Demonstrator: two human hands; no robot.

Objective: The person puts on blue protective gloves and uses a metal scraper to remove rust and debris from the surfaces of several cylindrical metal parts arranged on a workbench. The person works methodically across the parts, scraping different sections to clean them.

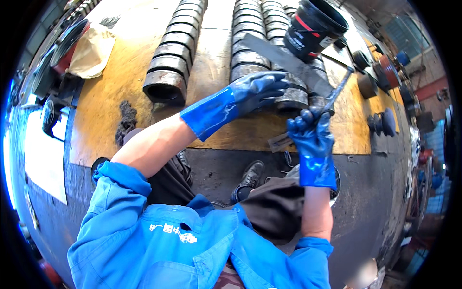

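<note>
Blue-gloved hands on a flat metal bar, work looks mid-way.
Right hand [312, 137] clamped on thin rod [338, 90]; left hand [257, 91], fingers together, resting on bar [288, 60]; ring stacks [174, 53] w/ bucket [315, 29] untouched.

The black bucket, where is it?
In the head view the black bucket sits top right, tilted on the rows of dark metal rings, just beyond the gloved left hand.

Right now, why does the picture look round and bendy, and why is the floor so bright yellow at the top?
Head view: the fisheye lens bends straight edges, so the rows of metal rings curve toward the black rim; strong light from above brightens the yellow floor, while the grey floor below lies in shade; the left hand and right hand in blue gloves look sharp; the far right corner is smeary.
</note>
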